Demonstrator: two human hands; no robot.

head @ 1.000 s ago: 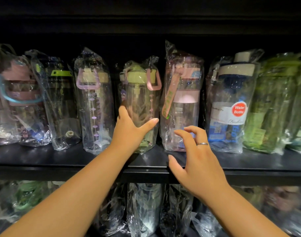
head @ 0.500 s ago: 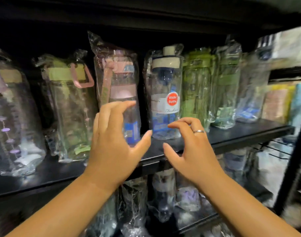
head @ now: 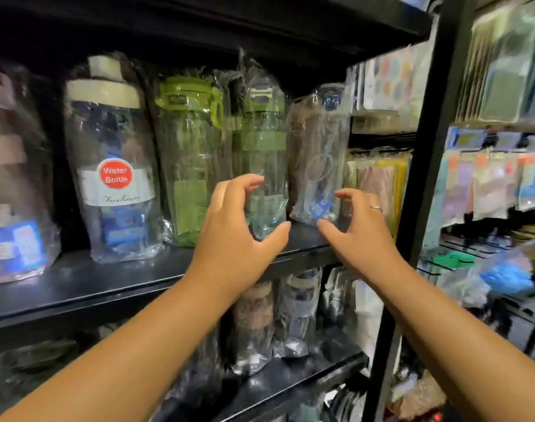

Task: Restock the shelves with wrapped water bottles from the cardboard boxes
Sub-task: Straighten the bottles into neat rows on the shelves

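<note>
- Wrapped water bottles (head: 193, 166) are standing upright in a row on the black shelf (head: 108, 278), set back from its front edge and reaching its right end.
- Left hand (head: 239, 229) is hovering at the shelf's front edge. Its fingers and thumb are curving apart in a wide C and gripping nothing. It is in front of the olive-banded bottle (head: 263, 138); I cannot tell whether the fingertips are touching the wrap.
- Right hand (head: 362, 236), wearing a ring (head: 376, 208), is hovering near the shelf's right front corner. It is likewise spread and empty, in front of the clear bottle with a blue tag (head: 316, 147), the last in the row.
- A bottle with a red "Water Bottle" sticker (head: 115, 178) is standing further left.
- More wrapped bottles (head: 254, 324) are standing on the lower shelf (head: 296, 380), and a black post (head: 433, 147) is rising just right of the hands.
</note>
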